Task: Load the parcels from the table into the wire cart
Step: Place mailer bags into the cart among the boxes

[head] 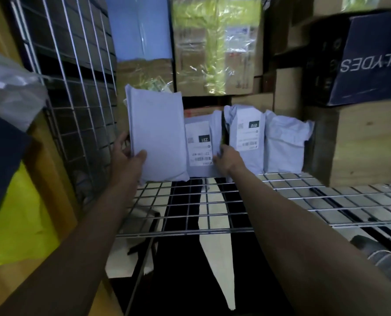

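While left fingers pinch a parcel (upright), right fingers touch another.

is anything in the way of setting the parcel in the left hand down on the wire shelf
Nothing visible. The left hand holds the blank parcel upright at the left end of the row, beside the 221 parcel; the wire shelf below is bare.

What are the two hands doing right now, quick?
Left hand: grips a plain white parcel, standing upright on the wire shelf.
Right hand: at the edge of the labelled parcel; whether it grips cannot be told.
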